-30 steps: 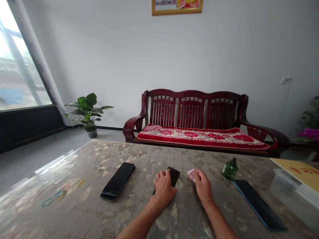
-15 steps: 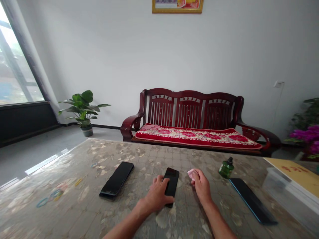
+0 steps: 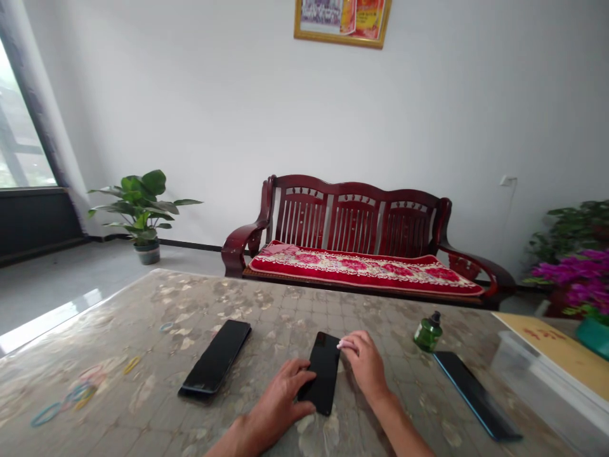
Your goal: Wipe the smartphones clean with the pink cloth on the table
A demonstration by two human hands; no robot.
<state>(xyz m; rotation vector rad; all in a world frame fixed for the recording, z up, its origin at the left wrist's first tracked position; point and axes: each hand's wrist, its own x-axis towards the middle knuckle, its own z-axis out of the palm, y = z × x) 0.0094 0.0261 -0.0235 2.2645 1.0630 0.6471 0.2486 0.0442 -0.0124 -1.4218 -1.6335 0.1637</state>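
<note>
A black smartphone (image 3: 324, 368) lies face up on the table in front of me. At its left side my left hand (image 3: 288, 393) holds it down, the fingertips over the long edge and the thumb by the lower corner. My right hand (image 3: 365, 365) is closed in a pinch on a small pale pink cloth (image 3: 341, 344), of which only a bit shows. That cloth is close to the phone's upper right corner; whether it touches I cannot tell. To the left, another black phone (image 3: 217, 357) appears to rest on top of a dark flat thing, mostly hidden.
A green pump bottle (image 3: 428, 332) and a blue-edged phone (image 3: 476, 395) are on the right. Beyond them stands a clear plastic box (image 3: 523, 368) under a tan folder (image 3: 556, 343). Coloured rubber bands (image 3: 78, 395) lie at left on the patterned table cover (image 3: 157, 355). A wooden bench (image 3: 356, 222) is behind.
My right hand has moved left with the pink cloth, up to the phone's upper corner. My left hand has shifted toward the phone's left edge, baring more screen. The camera view has tilted slightly.
</note>
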